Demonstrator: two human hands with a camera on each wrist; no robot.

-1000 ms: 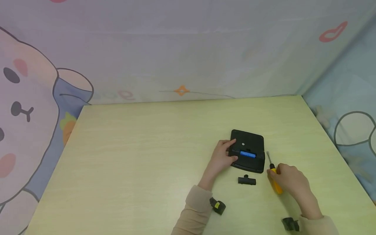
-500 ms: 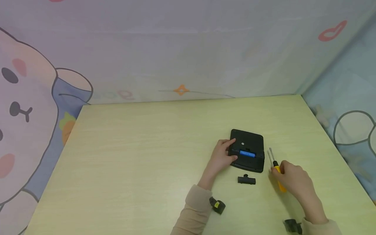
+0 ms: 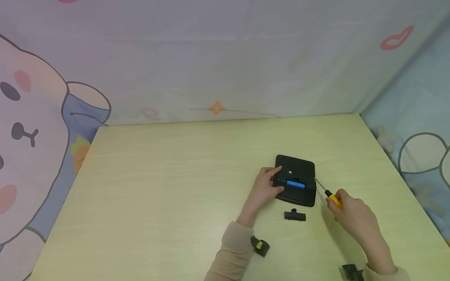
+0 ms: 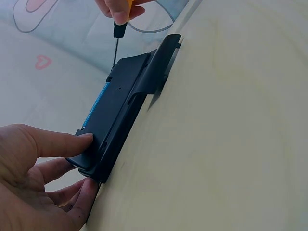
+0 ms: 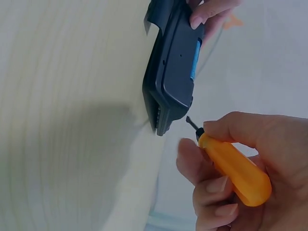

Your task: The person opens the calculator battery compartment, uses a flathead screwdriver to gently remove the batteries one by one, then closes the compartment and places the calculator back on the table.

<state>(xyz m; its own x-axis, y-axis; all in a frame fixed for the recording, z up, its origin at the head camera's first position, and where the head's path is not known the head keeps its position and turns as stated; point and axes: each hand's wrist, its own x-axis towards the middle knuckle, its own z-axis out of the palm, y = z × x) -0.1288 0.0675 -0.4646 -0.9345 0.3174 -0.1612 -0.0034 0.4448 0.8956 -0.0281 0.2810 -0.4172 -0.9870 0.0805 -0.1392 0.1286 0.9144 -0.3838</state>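
A black calculator (image 3: 297, 166) lies face down on the table, its battery compartment uncovered with a blue battery (image 3: 296, 184) inside. My left hand (image 3: 266, 185) grips its left edge; the left wrist view shows the thumb on top and fingers at the side and below. My right hand (image 3: 355, 212) holds a screwdriver (image 5: 236, 168) by its yellow handle. The shaft slants toward the calculator's right edge, near the compartment's end; whether the tip touches cannot be told. A black battery cover (image 3: 295, 215) lies just in front of the calculator.
The pale wooden table (image 3: 168, 187) extends far to the left of both hands. A printed cloth (image 3: 246, 62) stands behind it and along the sides. Black wrist cameras (image 3: 260, 246) sit at both sleeves.
My right hand has lifted the screwdriver from near the table and swung its tip left to the calculator's right edge. The left hand, calculator and cover have stayed in place.
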